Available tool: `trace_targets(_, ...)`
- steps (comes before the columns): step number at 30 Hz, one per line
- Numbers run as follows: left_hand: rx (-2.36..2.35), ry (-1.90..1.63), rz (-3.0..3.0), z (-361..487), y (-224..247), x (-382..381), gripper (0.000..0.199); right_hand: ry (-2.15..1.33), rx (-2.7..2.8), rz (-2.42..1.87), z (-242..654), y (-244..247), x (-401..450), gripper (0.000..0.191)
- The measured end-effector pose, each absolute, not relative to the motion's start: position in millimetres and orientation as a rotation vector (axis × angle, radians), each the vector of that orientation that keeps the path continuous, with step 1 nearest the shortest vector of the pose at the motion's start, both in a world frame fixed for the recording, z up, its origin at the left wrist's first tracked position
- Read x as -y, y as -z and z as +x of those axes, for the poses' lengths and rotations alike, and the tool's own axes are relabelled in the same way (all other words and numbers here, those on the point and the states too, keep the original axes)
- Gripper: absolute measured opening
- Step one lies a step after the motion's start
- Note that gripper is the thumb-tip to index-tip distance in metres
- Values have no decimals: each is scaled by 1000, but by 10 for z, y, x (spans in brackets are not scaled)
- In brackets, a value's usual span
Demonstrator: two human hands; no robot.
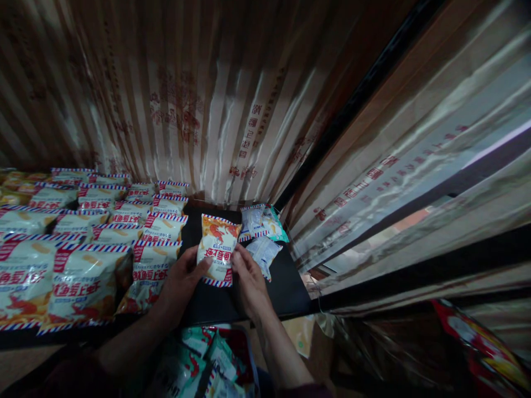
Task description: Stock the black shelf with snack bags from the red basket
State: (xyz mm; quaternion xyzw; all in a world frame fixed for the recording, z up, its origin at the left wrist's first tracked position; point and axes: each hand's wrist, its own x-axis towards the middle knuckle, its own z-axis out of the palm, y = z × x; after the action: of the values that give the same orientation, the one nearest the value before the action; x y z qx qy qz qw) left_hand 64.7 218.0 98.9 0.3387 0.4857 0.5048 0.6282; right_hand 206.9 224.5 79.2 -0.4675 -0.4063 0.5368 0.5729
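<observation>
1. Pinching the left side of a small, shiny white, red and orange snack bag point(219, 250) with the left hand point(186, 279), thumb on the front.
2. Pinching the right edge of that same snack bag with the right hand point(251, 276), fingertips pressed in close.
3. Held up over a flat black table point(290, 296), between both hands, with the orange shrimp picture at the far end.
4. Crowded close on the left: many puffy white and red bags with striped ends point(83, 284), packed in rows, with little room beside the left hand.
5. Just past the right hand, on the table: a small pile of silvery-blue striped packs point(263, 255) and a shiny teal pack point(276, 225), close to the snack bag.
6. Down low, by the near table edge, between the arms: a pinkish-red plastic basket point(250, 345), full of shiny green and white bags point(185, 367).
7. Blocking the far side and the right: tall, wavy, see-through brown and cream curtains point(186, 110) with red prints, and a long, slanting black bar point(352, 113).
8. Lower down on the right: a flat yellowish sheet point(302, 334) and, farther over, a big shiny red and yellow bag point(483, 351).
</observation>
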Motion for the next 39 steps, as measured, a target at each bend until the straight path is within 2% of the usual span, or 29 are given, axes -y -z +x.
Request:
trace_targets(6,-1057,-1066,826,686,-879,-2155,59,-1196,791,-1067,2225,-882,-2304,28)
trace_targets(10,-1051,-1063,812,728,-849,-2134,60,-1206,674,-1041,2255,-924,-2308,24)
trace_targets(16,-1020,-996,857,761,-849,-2089,56,-1185,552,-996,2279,-979,-2318,23)
trace_targets(23,-1029,-926,955,745,-828,-2061,62,-1124,463,-997,2301,-962,-2350,26)
trace_targets(33,-1135,-928,1062,721,-832,-2059,54,-1057,440,-1051,2316,-897,-2370,26)
trace_targets(39,-988,-892,1008,712,-815,-2019,55,-1049,435,-1064,2335,-914,-2386,24)
